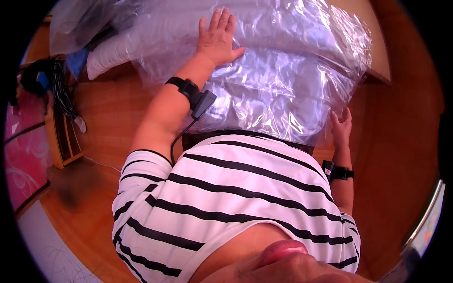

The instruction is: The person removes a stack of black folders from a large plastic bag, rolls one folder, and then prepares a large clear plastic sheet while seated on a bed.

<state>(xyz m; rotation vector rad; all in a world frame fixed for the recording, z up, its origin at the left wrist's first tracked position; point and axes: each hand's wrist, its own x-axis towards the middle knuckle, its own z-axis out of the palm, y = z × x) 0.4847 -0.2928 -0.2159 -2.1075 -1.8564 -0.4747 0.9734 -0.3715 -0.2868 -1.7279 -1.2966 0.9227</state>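
Observation:
A large clear plastic bag [278, 89] spreads in front of me and hangs down to my lap, shiny and crinkled. Soft white padded material [111, 54] shows inside it and at its left end. My left hand [218, 41] lies flat on top of the plastic, fingers spread and thumb out to the right. Down at the bag's right edge is my right hand [342, 128], its thumb and fingers apart. Whether its fingertips touch the plastic, I cannot tell. Each wrist wears a black strap, and a cable runs from the left one.
A tan board or tabletop edge [382, 56] juts out under the bag at the right. At the far left are a striped trouser leg [59, 87] with a white sock, a wooden frame [59, 137] and a pink patterned panel [28, 155]. A thin white cable crosses the wooden floor [108, 113].

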